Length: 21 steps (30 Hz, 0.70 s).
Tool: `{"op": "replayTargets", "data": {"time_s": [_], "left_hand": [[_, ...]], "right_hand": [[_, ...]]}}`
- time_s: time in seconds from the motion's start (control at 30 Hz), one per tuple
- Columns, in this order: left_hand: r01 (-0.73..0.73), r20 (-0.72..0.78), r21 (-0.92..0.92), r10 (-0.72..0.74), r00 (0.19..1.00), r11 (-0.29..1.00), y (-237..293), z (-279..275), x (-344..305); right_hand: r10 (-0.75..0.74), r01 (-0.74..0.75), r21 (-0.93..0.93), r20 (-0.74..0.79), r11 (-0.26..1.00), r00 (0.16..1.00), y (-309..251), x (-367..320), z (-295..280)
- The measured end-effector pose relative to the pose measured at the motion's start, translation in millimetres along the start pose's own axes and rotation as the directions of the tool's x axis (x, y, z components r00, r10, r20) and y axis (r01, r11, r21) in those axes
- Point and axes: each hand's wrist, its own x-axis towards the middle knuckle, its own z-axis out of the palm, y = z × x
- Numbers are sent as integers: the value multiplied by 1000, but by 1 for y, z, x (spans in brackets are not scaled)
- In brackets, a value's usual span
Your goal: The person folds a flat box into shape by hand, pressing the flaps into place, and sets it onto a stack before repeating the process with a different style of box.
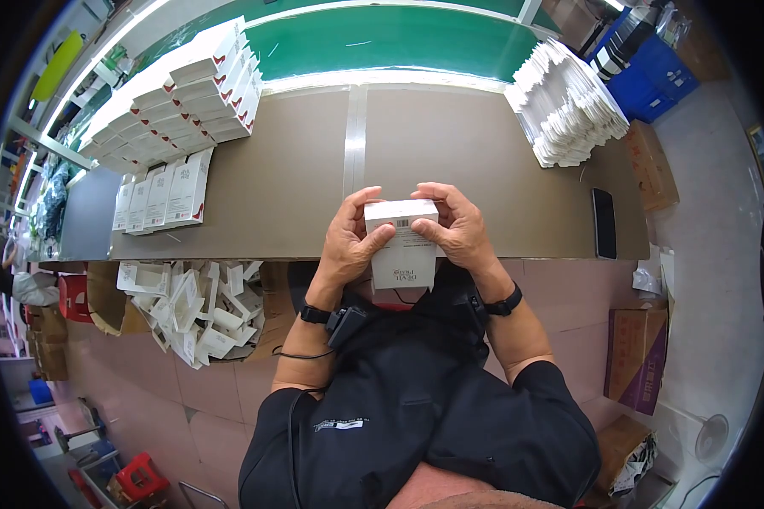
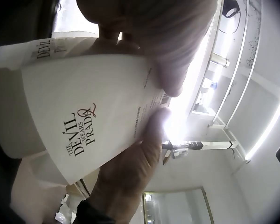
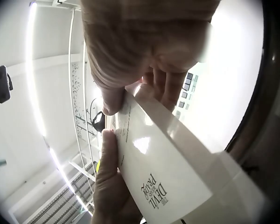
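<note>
A white printed carton (image 1: 403,265) is held between both hands at the table's front edge, in front of the person's chest. My left hand (image 1: 348,242) grips its left side, thumb lying on the printed face. On the opposite side my right hand (image 1: 464,231) grips it the same way, with the thumb near the barcode. The left wrist view shows dark and red lettering on the carton (image 2: 91,116), and loose flaps stand out at its end nearest the body. In the right wrist view the flaps of the carton (image 3: 163,163) also stick out past the lettering.
On the brown table (image 1: 297,170), stacked white boxes (image 1: 216,89) rise at the back left, with several upright boxes (image 1: 187,188) before them. Flat white cartons (image 1: 569,106) and a phone (image 1: 603,222) lie at the right. Loose white cartons (image 1: 199,318) fill a box below the table.
</note>
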Motion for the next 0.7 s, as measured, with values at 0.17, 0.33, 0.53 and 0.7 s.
{"op": "replayTargets", "data": {"time_s": [0.17, 0.33, 0.53, 0.7], "left_hand": [[-47, -29, 44, 48, 998, 998, 0, 0, -1], [-45, -10, 16, 45, 999, 999, -1, -1, 1], [-29, -15, -48, 28, 999, 998, -2, -1, 2], [24, -110, 113, -11, 994, 993, -3, -3, 3]], "right_hand": [[20, -19, -22, 21, 1000, 1000, 6, 2, -1], [17, -17, -26, 13, 1000, 1000, 9, 2, -2], [-11, 11, -170, 3, 985, 1000, 8, 2, -1], [11, -15, -173, -20, 985, 1000, 5, 1, 5]]}}
